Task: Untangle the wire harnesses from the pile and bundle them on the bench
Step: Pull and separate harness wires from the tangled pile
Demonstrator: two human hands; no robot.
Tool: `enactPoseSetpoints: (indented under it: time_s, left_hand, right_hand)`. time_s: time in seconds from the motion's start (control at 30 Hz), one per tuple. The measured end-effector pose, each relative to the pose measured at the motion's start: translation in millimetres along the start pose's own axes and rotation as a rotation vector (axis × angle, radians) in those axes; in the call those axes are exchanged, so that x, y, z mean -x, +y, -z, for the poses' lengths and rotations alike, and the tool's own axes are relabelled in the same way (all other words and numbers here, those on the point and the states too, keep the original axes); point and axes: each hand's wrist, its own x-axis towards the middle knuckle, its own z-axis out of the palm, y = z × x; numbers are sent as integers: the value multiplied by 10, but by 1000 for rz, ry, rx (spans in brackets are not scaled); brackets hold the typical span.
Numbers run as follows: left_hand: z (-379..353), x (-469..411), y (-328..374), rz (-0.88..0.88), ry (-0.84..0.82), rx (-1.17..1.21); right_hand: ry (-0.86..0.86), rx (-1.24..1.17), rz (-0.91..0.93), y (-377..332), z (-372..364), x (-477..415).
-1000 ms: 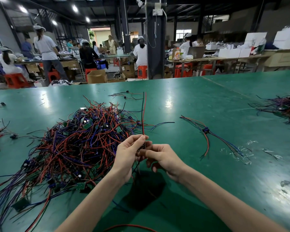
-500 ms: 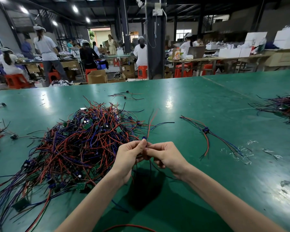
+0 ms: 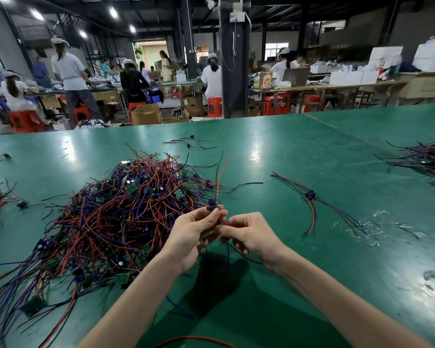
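Left hand point(image 3: 194, 234) and right hand point(image 3: 249, 234) raised close together, fingertips almost meeting, low over the green bench point(image 3: 286, 151). Pinched between left thumb and fingertips: the small dark connector of one harness point(image 3: 212, 206), red and black wires rising up and away from the hands, more wires hanging below them. Right fingers curled round those lower wires, just under the connector.

Just left of the left hand: the pile point(image 3: 116, 217), a tangled heap of red, blue and black wires with small green boards, spread across the bench. Right of the right hand, well apart: a bundle point(image 3: 310, 195) gathered at a blue connector, lying flat. Further right again, clear plastic scraps point(image 3: 362, 227), then a second heap point(image 3: 427, 159) at the frame edge. Ahead of the hands, past the pile: a few loose wires point(image 3: 190, 141).

Bench top glossy, streaked with glare from ceiling lamps, scuffed and dusty right of the right hand.

Beyond the bench, a dim workshop. Straight ahead of the hands, a dark pillar point(image 3: 234, 71). Ahead and left, people in white caps at tables, red stools point(image 3: 215, 106), an open cardboard box point(image 3: 146, 114). Ahead and right, white boxes point(image 3: 344, 77) on a long table, plus an orange-printed carton point(image 3: 266, 81), print too small to read.
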Motion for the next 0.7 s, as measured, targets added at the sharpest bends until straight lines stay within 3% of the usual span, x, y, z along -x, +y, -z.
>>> enactPoseSetpoints:
  time_s: [0.27,0.5,0.7]
  left_hand:
    - [21,-16,52,-149,96,28]
    - [76,-33,77,-145,154,4]
    - [112,-49,113,-156,154,64]
  right_hand:
    - [-79,-50,-75,-58,-4,47]
    - [-179,66,-123,-87,31,70]
    - [-151,218,-77,-54,64,64]
